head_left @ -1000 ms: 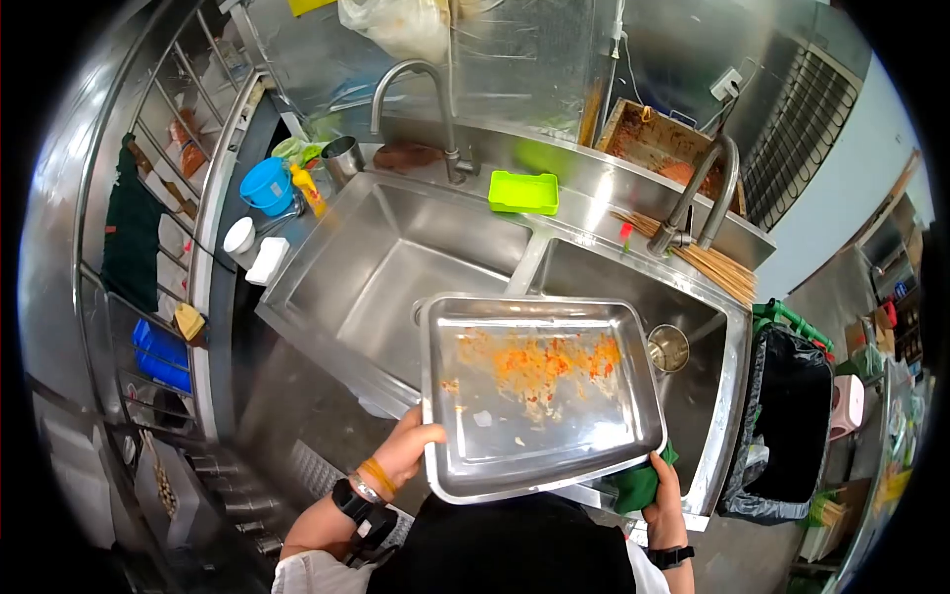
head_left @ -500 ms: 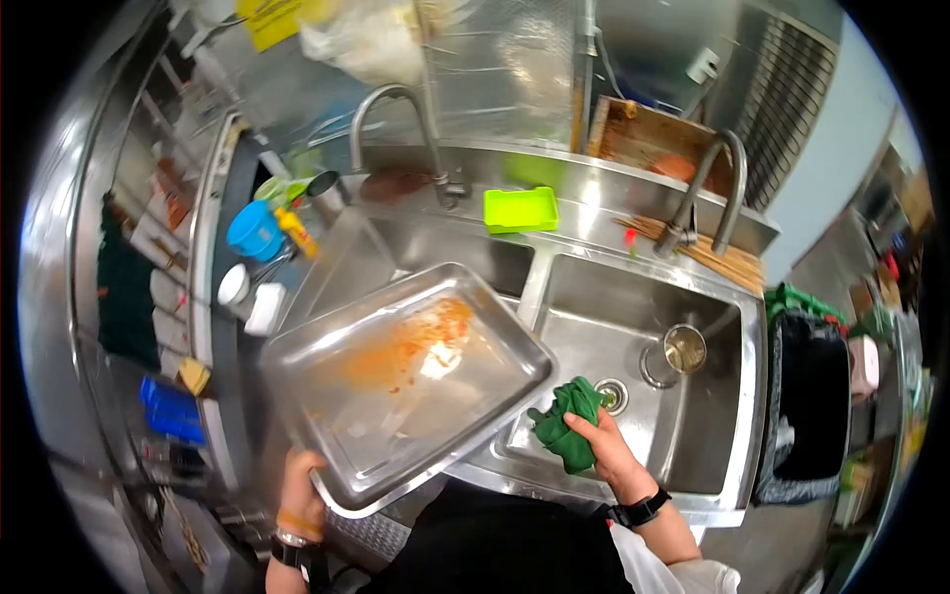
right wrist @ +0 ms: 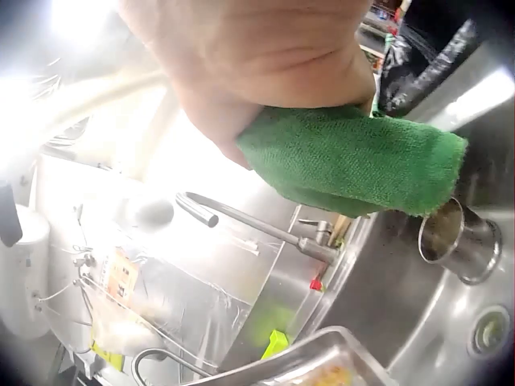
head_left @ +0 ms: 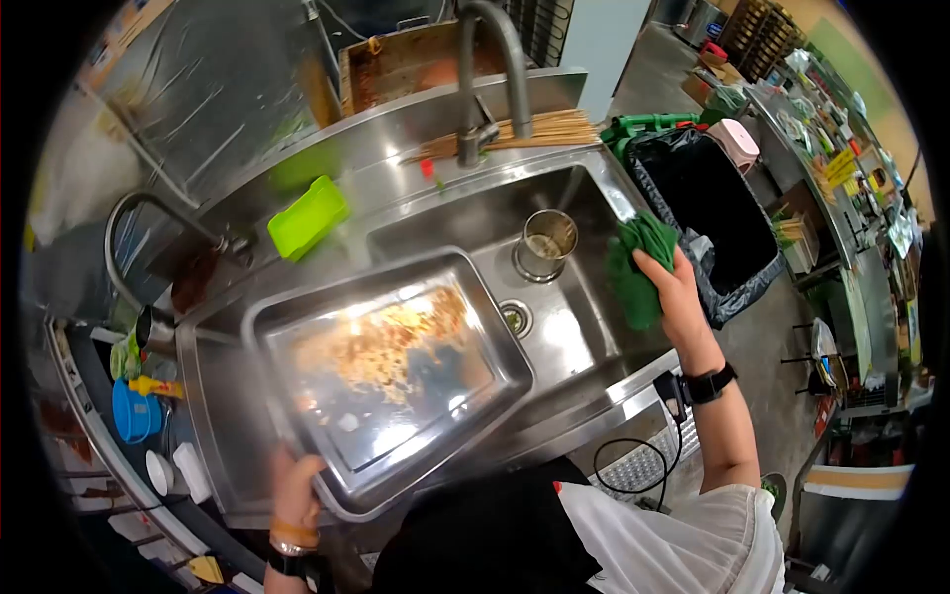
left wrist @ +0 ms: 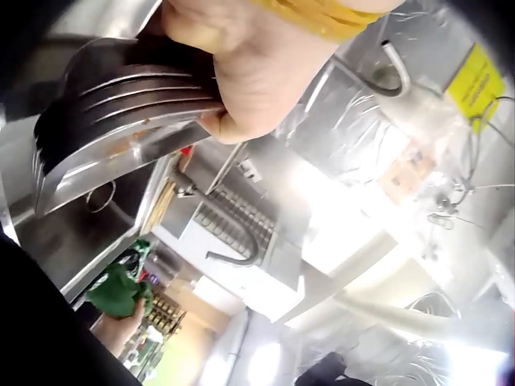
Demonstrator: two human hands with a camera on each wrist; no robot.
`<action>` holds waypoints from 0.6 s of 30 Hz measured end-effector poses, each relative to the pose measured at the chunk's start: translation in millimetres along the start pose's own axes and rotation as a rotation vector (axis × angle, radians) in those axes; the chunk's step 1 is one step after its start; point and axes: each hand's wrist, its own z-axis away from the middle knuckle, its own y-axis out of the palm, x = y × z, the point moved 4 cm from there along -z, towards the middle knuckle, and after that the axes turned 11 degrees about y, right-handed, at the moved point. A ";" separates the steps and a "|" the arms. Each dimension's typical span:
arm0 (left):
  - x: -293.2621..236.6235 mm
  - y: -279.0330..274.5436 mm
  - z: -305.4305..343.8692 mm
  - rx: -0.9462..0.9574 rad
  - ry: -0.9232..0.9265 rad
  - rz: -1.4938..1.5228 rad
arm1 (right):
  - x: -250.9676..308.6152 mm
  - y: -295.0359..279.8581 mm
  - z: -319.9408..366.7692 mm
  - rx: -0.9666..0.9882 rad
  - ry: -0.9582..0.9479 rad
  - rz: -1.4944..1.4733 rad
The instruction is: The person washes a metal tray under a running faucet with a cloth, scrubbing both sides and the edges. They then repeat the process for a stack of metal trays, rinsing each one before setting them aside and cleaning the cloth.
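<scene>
My left hand [head_left: 295, 485] grips the near left corner of a shallow steel tray [head_left: 500, 342], thumb over the rim. Orange and pale food scraps [head_left: 401, 346] lie smeared across the tray's bottom. In the left wrist view several parallel edges show along the side of the tray [left wrist: 121, 157]. The tray is held tilted over the left part of the double sink and its divider. My right hand [head_left: 683, 302] holds a bunched green cloth [head_left: 643, 262] over the sink's right edge, beside the bin. The right wrist view shows the cloth [right wrist: 354, 161] hanging from the curled fingers.
A metal cup [head_left: 546, 247] stands in the right basin [head_left: 584, 337] near the drain [head_left: 515, 319]. Bamboo sticks [head_left: 554, 129] lie behind it by the tap [head_left: 475, 139]. A lime-green tray [head_left: 309, 218] sits on the back ledge. The black-lined bin [head_left: 712, 198] stands right of the sink.
The right hand has come away from the tray with the green cloth and moved right toward the bin. The tray has swung left in the left hand. The head view has turned right.
</scene>
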 end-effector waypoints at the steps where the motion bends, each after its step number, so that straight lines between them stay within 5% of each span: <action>1: 5.2 28.3 -14.1 0.060 -0.011 0.070 | 5.3 -4.0 -17.2 0.030 -0.054 0.040; 6: 79.3 103.4 -63.4 0.126 -0.155 -0.039 | 13.2 2.5 -135.1 0.120 -0.312 0.417; 12: 132.9 176.9 -94.2 0.097 -0.197 -0.008 | 48.5 92.6 -222.8 0.014 -0.760 1.043; 18: 154.7 215.9 -117.3 0.064 -0.262 -0.083 | 24.2 178.0 -308.5 0.240 -1.094 1.813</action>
